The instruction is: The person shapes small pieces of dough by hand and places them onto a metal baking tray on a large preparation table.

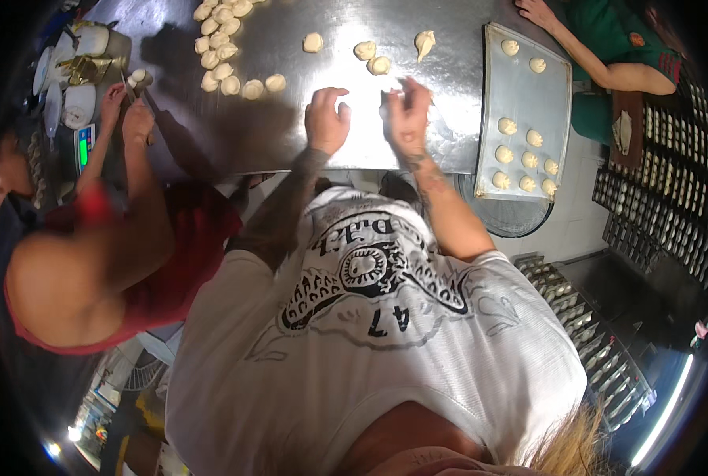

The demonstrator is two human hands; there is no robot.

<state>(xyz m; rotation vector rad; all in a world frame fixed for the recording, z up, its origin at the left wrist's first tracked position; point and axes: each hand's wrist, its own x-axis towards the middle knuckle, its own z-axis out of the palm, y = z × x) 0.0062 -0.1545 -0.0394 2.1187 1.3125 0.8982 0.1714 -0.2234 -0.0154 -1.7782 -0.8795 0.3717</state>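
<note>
My left hand [328,120] is over the front part of the steel table [283,135], its fingers bent and its thumb apart, with nothing seen in it. To its right, my right hand [408,119] is smeared by motion; its fingers are too blurred to read. Just beyond it lie two dough balls touching, the nearer dough ball [378,65] against another dough ball [365,51]. A dough piece with a drawn-out tail [424,44] is farther right. Beyond my left hand sits a single dough ball [313,42].
A cluster of dough pieces [221,40] covers the back left. A metal tray [520,103] at the right bears several shaped dough pieces. At the left a co-worker [76,278] handles dough beside a scale [84,147]; another person [623,47] stands far right, near filled racks [663,159].
</note>
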